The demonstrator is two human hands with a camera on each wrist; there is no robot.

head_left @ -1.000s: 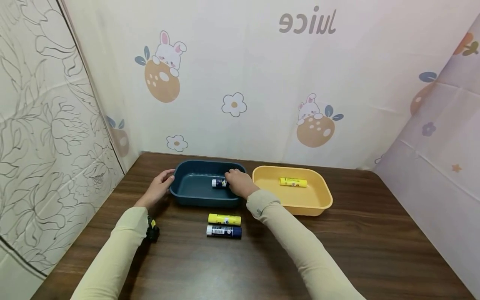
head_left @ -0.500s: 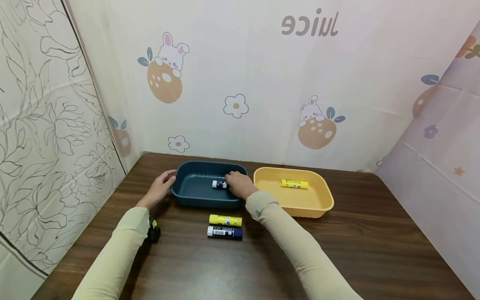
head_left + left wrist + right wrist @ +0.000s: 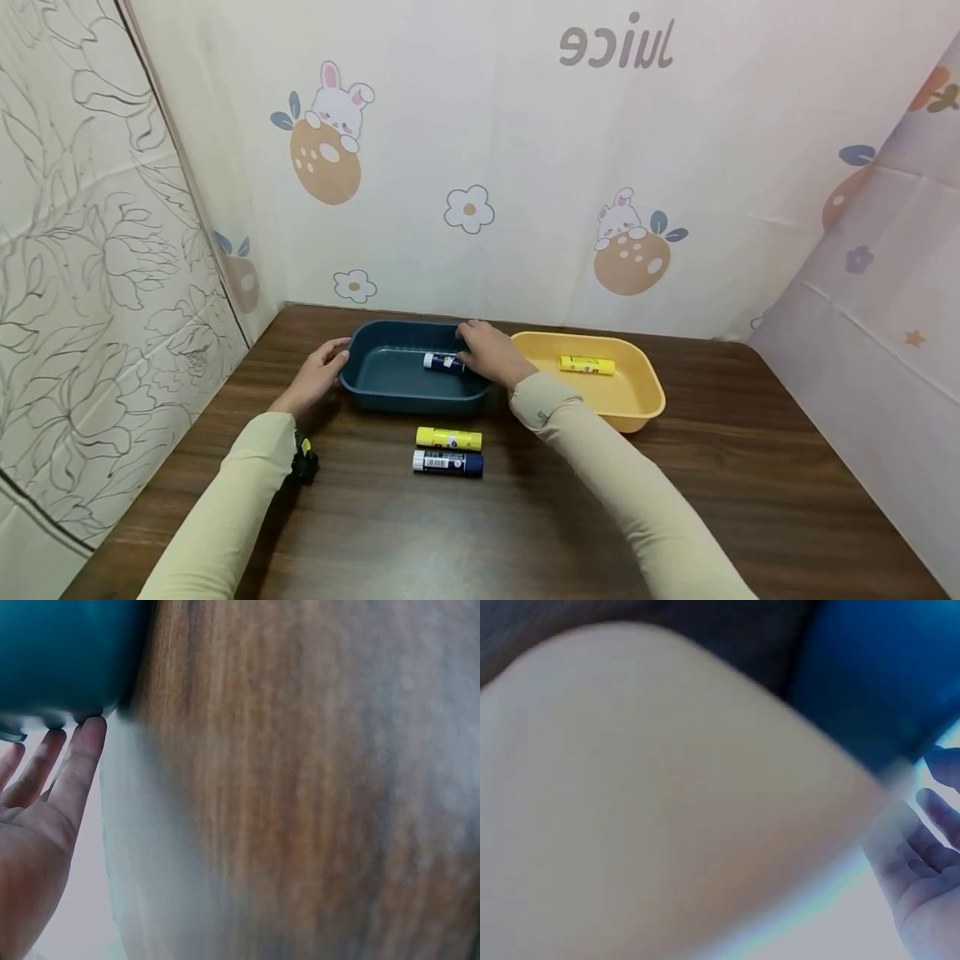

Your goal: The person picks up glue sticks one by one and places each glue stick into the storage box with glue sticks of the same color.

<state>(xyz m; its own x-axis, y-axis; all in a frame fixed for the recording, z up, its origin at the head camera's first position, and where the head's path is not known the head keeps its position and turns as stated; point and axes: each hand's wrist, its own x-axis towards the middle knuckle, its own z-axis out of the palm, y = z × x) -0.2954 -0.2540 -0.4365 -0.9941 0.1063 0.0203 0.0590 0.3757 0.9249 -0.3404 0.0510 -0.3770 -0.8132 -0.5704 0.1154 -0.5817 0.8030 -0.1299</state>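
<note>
My left hand (image 3: 315,379) touches the left end of the dark blue tray (image 3: 412,403); in the left wrist view its straight fingertips (image 3: 91,729) press on the tray's outer wall. At the tray's right end is my right hand (image 3: 491,354), its loosely bent fingers at the rim and nothing visible in them. Inside the blue tray lies a dark blue glue stick (image 3: 442,362) with a white end, partly hidden by that hand. A yellow glue stick (image 3: 448,439) and another dark blue one (image 3: 447,462) lie side by side in front of the tray.
To the right stands a yellow tray (image 3: 654,400), its left part covered by my right wrist; a yellow glue stick (image 3: 587,365) lies inside. A small black object (image 3: 305,460) shows at my left sleeve. Patterned curtains (image 3: 480,125) hang behind the wooden table (image 3: 750,450).
My right hand has let go of the glue stick in the blue tray and shifted right and up to the tray's right rim. The left hand stays at the left end.
</note>
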